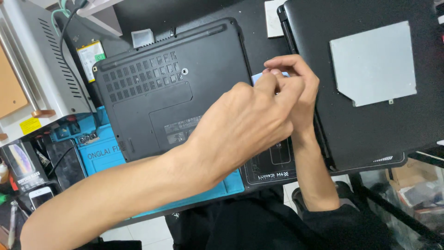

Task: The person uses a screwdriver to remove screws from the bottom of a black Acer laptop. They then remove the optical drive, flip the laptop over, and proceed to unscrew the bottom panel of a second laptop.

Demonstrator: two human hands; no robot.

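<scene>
A black plastic laptop [171, 88] is lying upside down on a blue rubber work mat [108, 155], serving as the centre of things. Just past its far edge, a small clear plastic tray [142, 38] is sitting; I cannot tell what is in it. Over the laptop's right edge, the left hand [240, 127] and the right hand [298, 88] are meeting, fingers pinched closed on a small pale blue card [257, 77]. Right of the laptop, a second black laptop [370, 125] is carrying a flat grey metal plate [372, 62]. Left of the laptop, a yellow-and-white labelled flat battery [91, 56] is lying.
</scene>
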